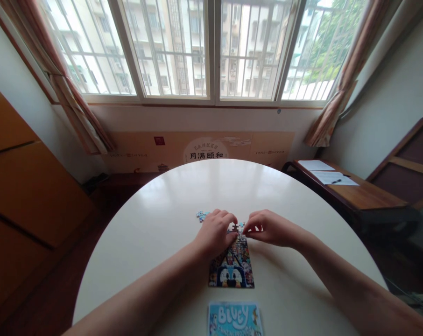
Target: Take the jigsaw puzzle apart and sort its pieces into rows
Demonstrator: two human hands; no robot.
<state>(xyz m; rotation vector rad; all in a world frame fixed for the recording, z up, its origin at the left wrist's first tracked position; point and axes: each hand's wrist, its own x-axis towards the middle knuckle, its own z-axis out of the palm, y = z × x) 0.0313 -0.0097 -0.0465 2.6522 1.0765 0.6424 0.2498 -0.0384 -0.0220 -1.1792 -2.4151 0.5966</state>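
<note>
A partly assembled jigsaw puzzle [231,270] with a blue dog face lies on the round white table [144,242]. My left hand [217,233] rests over its upper left part, thumb and fingers curved around the top edge near a dark piece. At the upper right corner my right hand [267,227] has its thumb and index finger pinched together; whatever is between them is too small to make out. Several loose light-blue pieces [201,215] lie just beyond my left hand. Closer to me is a blue card or box with "BLUEY" lettering [234,319].
Beyond the table are a low wall with a printed banner [169,149] and barred windows. A wooden side table [372,193] with papers [334,178] and a pen stands at the right, beside a chair. Wooden cabinets [29,186] are at the left.
</note>
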